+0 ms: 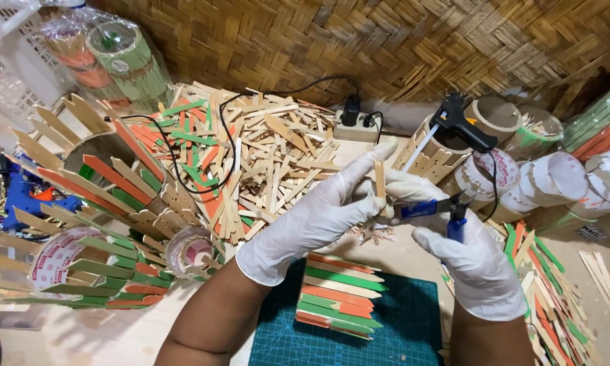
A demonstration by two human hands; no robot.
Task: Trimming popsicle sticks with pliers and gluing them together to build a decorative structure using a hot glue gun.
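Nearest to the camera lies a dark green cutting mat with a white grid (413,325), and on it a flat panel of orange, green and plain wooden sticks (339,295), just below the fingers of both hands. The mat rests on a pale work surface (88,339). Behind is a wall of woven bamboo strips (386,41).

The left hand in a white glove (312,227) pinches a plain flat wooden stick (380,183) between thumb and fingertips. The stick stands almost upright, its long axis vertical, the rounded end pointing up toward the wall. The right hand in a white glove (471,261) is clenched around the blue handles of small cutting pliers (430,209), whose tip meets the lower end of the stick.

Above the left fingers spreads a heap of loose wooden sticks (264,156). Above the right fingers a black glue gun (457,122) rests on a cardboard tube clad with sticks (430,159).
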